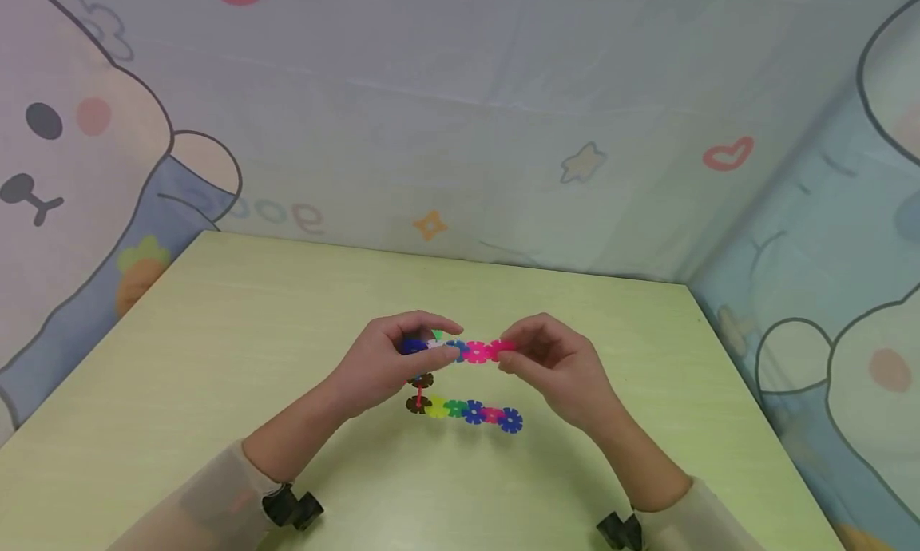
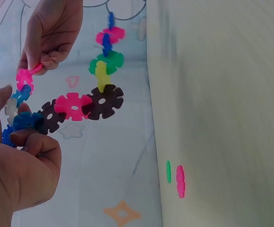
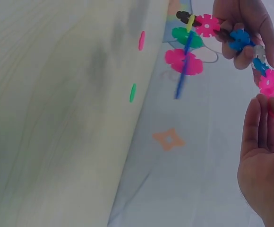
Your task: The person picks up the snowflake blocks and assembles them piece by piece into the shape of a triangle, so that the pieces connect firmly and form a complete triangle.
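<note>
A chain of interlocking plastic snowflake discs hangs between the hands above the table. My left hand [image 1: 381, 358] grips its bend near blue discs [image 2: 27, 121], a white disc [image 2: 12, 111] and a dark brown disc [image 2: 51, 117]. The fingertips of my right hand [image 1: 564, 369] pinch a bright pink disc [image 1: 499, 350] at one end, joined to another pink disc [image 1: 476, 352]. From the left hand the chain drops to a brown disc [image 1: 418, 406], then runs right through yellow [image 1: 436, 408], green [image 1: 456, 408], blue and pink discs to a free blue disc [image 1: 511, 420].
On the pale wooden table [image 1: 287, 295], a loose green disc [image 2: 168, 171] and a loose pink disc [image 2: 180, 181] lie near the edge in the wrist views. A cartoon-printed cloth [image 1: 503, 136] stands behind and beside the table.
</note>
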Available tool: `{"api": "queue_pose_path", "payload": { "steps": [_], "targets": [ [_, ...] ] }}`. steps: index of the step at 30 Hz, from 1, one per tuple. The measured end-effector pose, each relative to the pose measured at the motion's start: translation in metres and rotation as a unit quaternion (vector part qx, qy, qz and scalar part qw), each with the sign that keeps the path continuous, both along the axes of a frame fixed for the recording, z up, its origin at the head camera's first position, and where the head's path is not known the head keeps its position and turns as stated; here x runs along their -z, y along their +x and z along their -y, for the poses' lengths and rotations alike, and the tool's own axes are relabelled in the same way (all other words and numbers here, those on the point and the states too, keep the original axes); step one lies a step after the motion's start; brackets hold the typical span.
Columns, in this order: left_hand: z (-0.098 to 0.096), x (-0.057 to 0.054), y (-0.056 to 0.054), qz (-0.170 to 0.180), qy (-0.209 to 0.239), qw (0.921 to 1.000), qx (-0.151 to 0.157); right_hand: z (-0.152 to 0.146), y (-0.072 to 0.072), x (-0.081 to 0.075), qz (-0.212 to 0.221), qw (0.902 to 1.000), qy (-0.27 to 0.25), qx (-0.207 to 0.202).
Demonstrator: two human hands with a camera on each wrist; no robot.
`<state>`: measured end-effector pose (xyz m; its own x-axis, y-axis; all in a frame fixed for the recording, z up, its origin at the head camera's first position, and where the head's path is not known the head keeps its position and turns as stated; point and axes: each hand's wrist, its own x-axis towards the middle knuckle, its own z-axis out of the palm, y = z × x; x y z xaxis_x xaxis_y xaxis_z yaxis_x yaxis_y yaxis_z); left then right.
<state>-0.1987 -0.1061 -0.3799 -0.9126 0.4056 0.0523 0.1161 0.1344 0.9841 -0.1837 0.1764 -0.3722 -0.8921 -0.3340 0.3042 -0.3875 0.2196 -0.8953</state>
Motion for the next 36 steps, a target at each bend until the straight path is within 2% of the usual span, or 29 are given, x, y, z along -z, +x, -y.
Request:
{"api": "queue_pose_path", "payload": {
  "steps": [3, 8, 13, 18, 29, 36],
  "targets": [
    [-0.003, -0.002, 0.001, -0.008, -0.035, 0.9993, -0.008, 0.001, 0.000, 0.001, -0.012, 0.9999, 0.000, 0.005],
    [-0.006, -0.003, 0.001, -0.036, -0.065, 0.9969, -0.026, 0.003, 0.002, 0.004, -0.014, 0.9996, -0.022, 0.007],
    [-0.007, -0.002, 0.002, -0.045, -0.061, 0.9966, -0.031, 0.006, 0.002, 0.010, -0.015, 0.9987, -0.050, 0.002],
    [-0.009, 0.001, 0.002, -0.027, -0.056, 0.9977, -0.027, 0.007, 0.002, 0.012, -0.009, 0.9978, -0.064, -0.012],
    [-0.006, -0.004, -0.001, -0.019, -0.063, 0.9978, 0.009, 0.004, -0.001, 0.005, -0.020, 0.9995, -0.024, 0.004],
    [0.000, -0.005, 0.000, -0.021, -0.069, 0.9974, 0.006, 0.005, -0.003, 0.004, -0.010, 0.9996, -0.018, -0.016]
  ]
}}
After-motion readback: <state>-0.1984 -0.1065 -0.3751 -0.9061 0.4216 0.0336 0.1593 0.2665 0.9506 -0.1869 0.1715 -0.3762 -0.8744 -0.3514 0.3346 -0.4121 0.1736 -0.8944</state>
